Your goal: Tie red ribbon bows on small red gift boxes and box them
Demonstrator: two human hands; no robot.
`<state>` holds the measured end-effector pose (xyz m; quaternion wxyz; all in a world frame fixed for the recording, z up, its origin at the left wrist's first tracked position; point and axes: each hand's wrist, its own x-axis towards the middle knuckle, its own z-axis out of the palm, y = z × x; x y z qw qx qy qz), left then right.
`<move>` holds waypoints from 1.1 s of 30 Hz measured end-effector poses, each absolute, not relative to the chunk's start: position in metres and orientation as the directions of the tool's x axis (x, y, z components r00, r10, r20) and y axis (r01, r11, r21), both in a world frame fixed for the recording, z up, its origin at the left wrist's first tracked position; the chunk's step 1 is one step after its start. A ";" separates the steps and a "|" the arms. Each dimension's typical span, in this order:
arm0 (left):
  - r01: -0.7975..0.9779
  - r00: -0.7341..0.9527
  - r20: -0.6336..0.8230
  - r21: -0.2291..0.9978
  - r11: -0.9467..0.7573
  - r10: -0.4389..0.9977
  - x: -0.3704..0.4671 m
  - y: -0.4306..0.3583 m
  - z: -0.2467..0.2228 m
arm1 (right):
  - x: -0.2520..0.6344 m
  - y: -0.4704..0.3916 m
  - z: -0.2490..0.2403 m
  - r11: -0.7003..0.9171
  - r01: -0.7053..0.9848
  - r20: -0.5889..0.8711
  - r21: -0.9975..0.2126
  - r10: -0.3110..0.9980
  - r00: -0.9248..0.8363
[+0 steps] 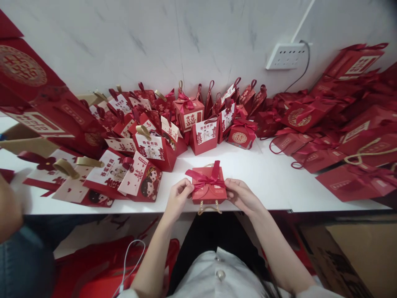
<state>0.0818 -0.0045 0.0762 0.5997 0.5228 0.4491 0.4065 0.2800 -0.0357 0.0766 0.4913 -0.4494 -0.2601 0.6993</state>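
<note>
A small red gift box [211, 197] sits on the white table in front of me, near its front edge. A dark red ribbon [208, 180] is tied in a bow across its top. Gold cord handles [210, 208] stick out at the near side. At the left of the box, my left hand [180, 193] is closed, thumb and fingers pinching the ribbon. On the opposite side my right hand [241, 194] pinches the ribbon between thumb and fingertips, its other fingers loosely curled. The fingertips partly hide the ribbon's ends.
Several red-and-white gift boxes [204, 136] crowd the table [260, 178] behind and left. Red boxes [362, 182] are piled at the right. A power strip [287, 56] hangs on the wall. Another person's arm [9, 209] is at the left edge.
</note>
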 end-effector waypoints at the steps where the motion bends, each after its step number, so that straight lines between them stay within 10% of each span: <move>1: -0.011 0.256 -0.107 0.993 0.114 0.961 0.083 -0.005 0.076 | 0.280 -0.035 0.076 -0.382 -0.456 -0.372 -0.804 0.921 -0.116; 17: 0.177 0.336 -0.030 0.984 -0.032 0.941 0.073 0.020 0.096 | 0.304 -0.022 0.101 -0.141 0.004 -0.141 -0.990 0.989 -0.044; 33: 0.118 0.326 -0.018 0.993 -0.022 0.945 0.081 0.030 0.087 | 0.287 0.013 0.087 -0.052 -0.010 -0.053 -0.999 0.990 0.130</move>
